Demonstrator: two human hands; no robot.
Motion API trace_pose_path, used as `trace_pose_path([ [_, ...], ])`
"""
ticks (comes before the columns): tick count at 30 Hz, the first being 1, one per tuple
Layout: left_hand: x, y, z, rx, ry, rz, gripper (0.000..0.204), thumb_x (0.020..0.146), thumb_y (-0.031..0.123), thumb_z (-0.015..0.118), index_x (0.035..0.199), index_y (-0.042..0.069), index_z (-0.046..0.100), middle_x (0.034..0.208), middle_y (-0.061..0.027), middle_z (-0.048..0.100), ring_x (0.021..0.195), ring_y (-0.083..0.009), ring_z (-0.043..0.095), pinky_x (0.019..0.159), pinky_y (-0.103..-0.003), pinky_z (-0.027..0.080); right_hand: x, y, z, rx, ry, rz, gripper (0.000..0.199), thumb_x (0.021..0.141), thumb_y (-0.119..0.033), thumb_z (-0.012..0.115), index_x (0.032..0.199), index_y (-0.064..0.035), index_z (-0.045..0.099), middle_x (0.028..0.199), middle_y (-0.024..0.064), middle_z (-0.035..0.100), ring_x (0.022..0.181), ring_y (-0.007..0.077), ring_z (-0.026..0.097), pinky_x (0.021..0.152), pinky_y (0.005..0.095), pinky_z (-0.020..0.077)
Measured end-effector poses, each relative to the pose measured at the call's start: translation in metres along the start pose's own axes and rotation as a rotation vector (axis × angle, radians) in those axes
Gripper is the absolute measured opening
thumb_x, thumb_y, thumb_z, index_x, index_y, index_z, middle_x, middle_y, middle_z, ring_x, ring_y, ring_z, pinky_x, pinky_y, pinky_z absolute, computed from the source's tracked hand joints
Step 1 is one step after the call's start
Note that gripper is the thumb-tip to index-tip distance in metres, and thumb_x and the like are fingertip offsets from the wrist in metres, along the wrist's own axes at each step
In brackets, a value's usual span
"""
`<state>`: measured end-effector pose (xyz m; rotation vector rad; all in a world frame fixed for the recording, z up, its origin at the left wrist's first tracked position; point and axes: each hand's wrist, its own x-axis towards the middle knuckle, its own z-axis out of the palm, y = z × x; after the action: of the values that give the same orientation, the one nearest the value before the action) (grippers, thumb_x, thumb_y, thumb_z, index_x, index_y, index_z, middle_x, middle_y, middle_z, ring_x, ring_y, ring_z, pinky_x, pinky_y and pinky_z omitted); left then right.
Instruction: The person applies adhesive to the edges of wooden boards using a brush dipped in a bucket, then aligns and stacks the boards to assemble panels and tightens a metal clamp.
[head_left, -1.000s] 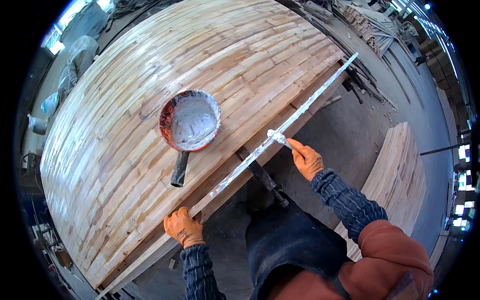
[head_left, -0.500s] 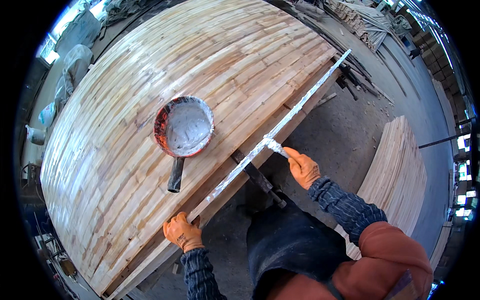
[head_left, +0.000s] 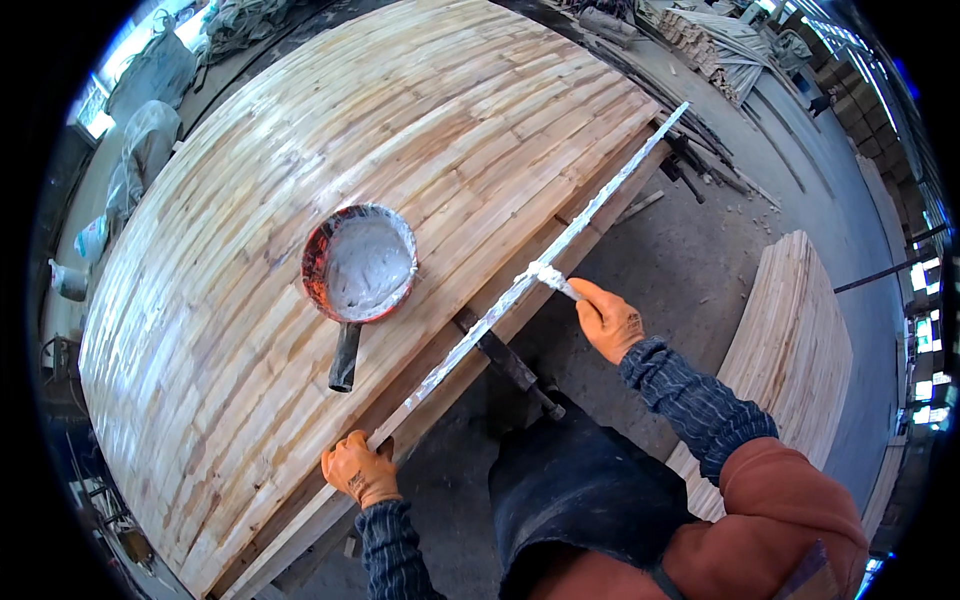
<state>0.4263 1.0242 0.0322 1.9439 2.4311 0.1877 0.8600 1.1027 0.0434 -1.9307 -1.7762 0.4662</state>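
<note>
In an orange glove, my right hand (head_left: pixel 608 320) is closed round the handle of a brush (head_left: pixel 553 278) whose head is thick with white paste. The brush head touches a long narrow wooden strip (head_left: pixel 600 202), coated white along most of its upper edge. My left hand (head_left: pixel 360 470), also gloved in orange, grips the strip's bare near end. The strip slants along the front edge of a wide wooden panel (head_left: pixel 480 180) made of many narrow boards. On the panel stands a red-rimmed pan (head_left: pixel 311 268) with a dark handle, holding white paste (head_left: pixel 370 265).
A dark metal clamp bar (head_left: pixel 508 362) juts out beneath the strip towards my apron (head_left: pixel 590 480). To the right, a stack of pale boards (head_left: pixel 775 350) lies on the floor. Bundled timber (head_left: pixel 705 50) is piled at the far right, and plastic-wrapped bundles (head_left: pixel 150 140) line the left.
The brush has moved slightly along the strip, away from my left hand, and its head looks more thickly loaded at the contact. My left hand keeps its grip. The whole view has shifted a little.
</note>
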Motion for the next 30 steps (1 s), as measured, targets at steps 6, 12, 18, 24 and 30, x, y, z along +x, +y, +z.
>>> trace_pose_path([
  [6, 0.0, -0.002, 0.003, -0.003, -0.025, -0.024, 0.039, 0.06, 0.029, 0.095, 0.089, 0.011, 0.077, 0.088, -0.0124, 0.075, 0.086, -0.0297, 0.071, 0.096, -0.042, 0.046, 0.005, 0.014, 0.003, -0.085, 0.051, 0.129, 0.038, 0.101, -0.027, 0.056, 0.136, -0.0149, 0.063, 0.116, 0.0214, 0.071, 0.106, 0.0401, 0.068, 0.09, 0.0483, 0.0545],
  [12, -0.001, -0.001, 0.003, -0.001, 0.009, -0.013, 0.038, 0.06, 0.029, 0.095, 0.088, 0.011, 0.076, 0.089, -0.0127, 0.075, 0.087, -0.0295, 0.071, 0.096, -0.042, 0.046, -0.008, 0.011, 0.006, -0.179, 0.041, -0.228, 0.04, 0.098, -0.018, 0.061, 0.138, -0.0193, 0.064, 0.089, 0.017, 0.064, 0.08, 0.0389, 0.066, 0.071, 0.0479, 0.0545],
  [18, 0.001, -0.003, 0.004, 0.012, -0.003, -0.013, 0.037, 0.06, 0.03, 0.095, 0.087, 0.012, 0.076, 0.087, -0.0118, 0.075, 0.086, -0.0294, 0.07, 0.094, -0.042, 0.046, -0.041, -0.035, 0.04, -0.151, -0.062, -0.353, 0.017, 0.097, -0.018, 0.062, 0.101, -0.005, 0.073, 0.084, 0.015, 0.064, 0.072, 0.0331, 0.065, 0.064, 0.0424, 0.0549],
  [24, 0.001, -0.005, 0.005, -0.014, -0.056, -0.047, 0.038, 0.062, 0.032, 0.093, 0.089, 0.012, 0.076, 0.089, -0.0128, 0.075, 0.088, -0.0302, 0.07, 0.094, -0.042, 0.046, -0.051, -0.064, 0.028, 0.033, -0.265, -0.195, 0.03, 0.094, -0.013, 0.063, 0.123, -0.0077, 0.072, 0.121, 0.022, 0.07, 0.081, 0.0362, 0.066, 0.075, 0.0421, 0.0566],
  [30, 0.001, -0.004, 0.006, 0.005, -0.002, -0.025, 0.036, 0.06, 0.03, 0.095, 0.084, 0.013, 0.074, 0.083, -0.0103, 0.074, 0.083, -0.029, 0.07, 0.093, -0.04, 0.046, 0.082, -0.047, -0.028, 0.034, -0.284, -0.001, 0.032, 0.092, -0.025, 0.062, 0.118, -0.0124, 0.075, 0.117, 0.017, 0.073, 0.105, 0.0343, 0.07, 0.09, 0.0406, 0.0557],
])
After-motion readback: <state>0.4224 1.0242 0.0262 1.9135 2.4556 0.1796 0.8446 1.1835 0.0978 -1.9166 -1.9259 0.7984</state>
